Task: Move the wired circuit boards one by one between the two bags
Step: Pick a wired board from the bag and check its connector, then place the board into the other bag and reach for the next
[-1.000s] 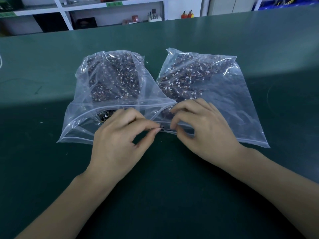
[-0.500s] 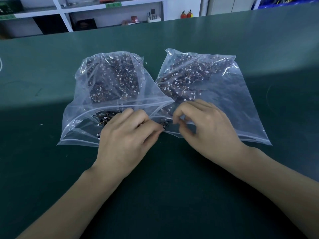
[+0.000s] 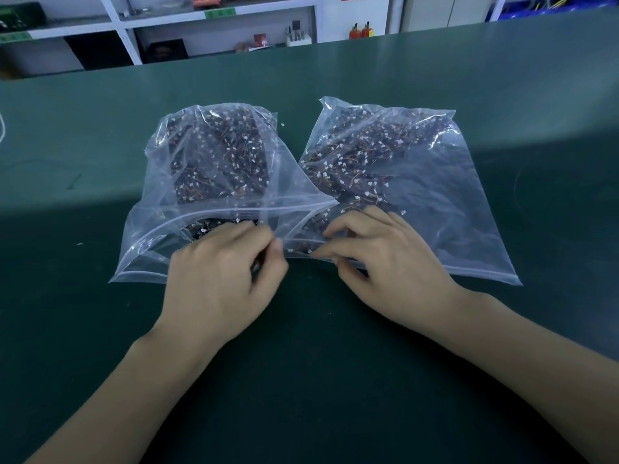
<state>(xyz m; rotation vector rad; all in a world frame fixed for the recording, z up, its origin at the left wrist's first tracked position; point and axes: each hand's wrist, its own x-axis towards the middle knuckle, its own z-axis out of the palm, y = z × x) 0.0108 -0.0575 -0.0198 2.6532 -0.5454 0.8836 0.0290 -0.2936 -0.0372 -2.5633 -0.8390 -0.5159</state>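
Wired circuit boards (image 3: 221, 162): small dark boards with thin orange leads and white connectors, heaped in both bags; a second heap (image 3: 355, 155) fills the far end of the right bag.
Handling, boards: judged light and stiff, but the leads look thin and liable to tangle or tear; the solder joints are probably fragile.
Hold point: take the board body by its edges, not by a lead or connector; lift slowly so snagged neighbours drop away.
Left bag (image 3: 150, 229): clear zip bag, mouth open toward the person, film slack and crumpled.
Right bag (image 3: 469, 209): clear zip bag, lying flatter; its near-left corner touches the left bag.
Handling, bags: soft, slippery film that gives no support; the mouth is likely to collapse unless held apart.
Left hand (image 3: 221, 279): at the mouth of the left bag, fingers curled, tips out of sight; whether they pinch a board or only film cannot be told.
Right hand (image 3: 385, 262): at the near edge of the right bag, thumb and forefinger drawn together in a narrow pinch; what the pinch holds cannot be made out.
Green bench mat (image 3: 301, 380): carries both bags.
Shelving (image 3: 214, 15): behind the bench, well apart.
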